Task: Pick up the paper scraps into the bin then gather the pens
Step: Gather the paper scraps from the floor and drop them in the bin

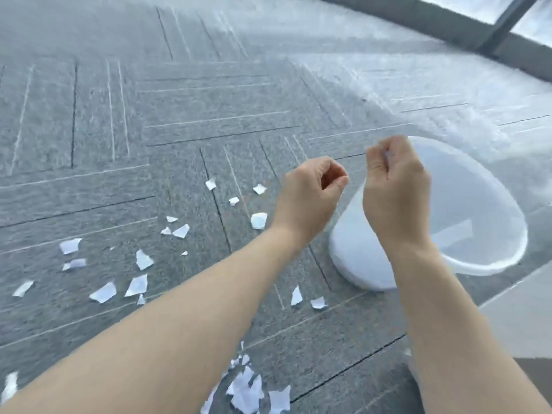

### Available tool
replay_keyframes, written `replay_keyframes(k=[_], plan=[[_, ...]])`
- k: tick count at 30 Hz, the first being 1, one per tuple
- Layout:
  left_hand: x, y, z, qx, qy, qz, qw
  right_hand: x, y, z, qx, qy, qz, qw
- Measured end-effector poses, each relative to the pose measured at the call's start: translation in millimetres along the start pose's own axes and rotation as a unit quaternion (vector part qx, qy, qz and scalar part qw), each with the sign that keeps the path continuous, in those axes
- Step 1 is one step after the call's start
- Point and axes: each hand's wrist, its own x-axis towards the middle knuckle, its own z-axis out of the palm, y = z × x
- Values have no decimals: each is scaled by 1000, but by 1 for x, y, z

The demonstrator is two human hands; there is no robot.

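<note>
Grey patterned carpet tiles (pixel 185 115) strewn with paper scraps (pixel 137 285); both hands curled closed beside the white bin (pixel 358 258).

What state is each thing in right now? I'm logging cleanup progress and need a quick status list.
left hand: raised beside the bin, fingers curled, nothing visible in it.
right hand: over the bin's rim, fingers pinched; a small pale bit may be between them, too blurred to confirm.
bin: upright on the carpet, open, looks empty.
paper scraps: scattered on the carpet, not yet picked up.
scrap pile: heaped near the bottom edge.
</note>
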Motion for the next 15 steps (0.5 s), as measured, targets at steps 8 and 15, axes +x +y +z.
replay_keyframes(k=[8,15], plan=[[49,54,116,234,-219,57,945,39,88,-97,-227,-176,284,915],[70,18,64,104,-44,39,993,45,39,-71,-17,20,140,990]])
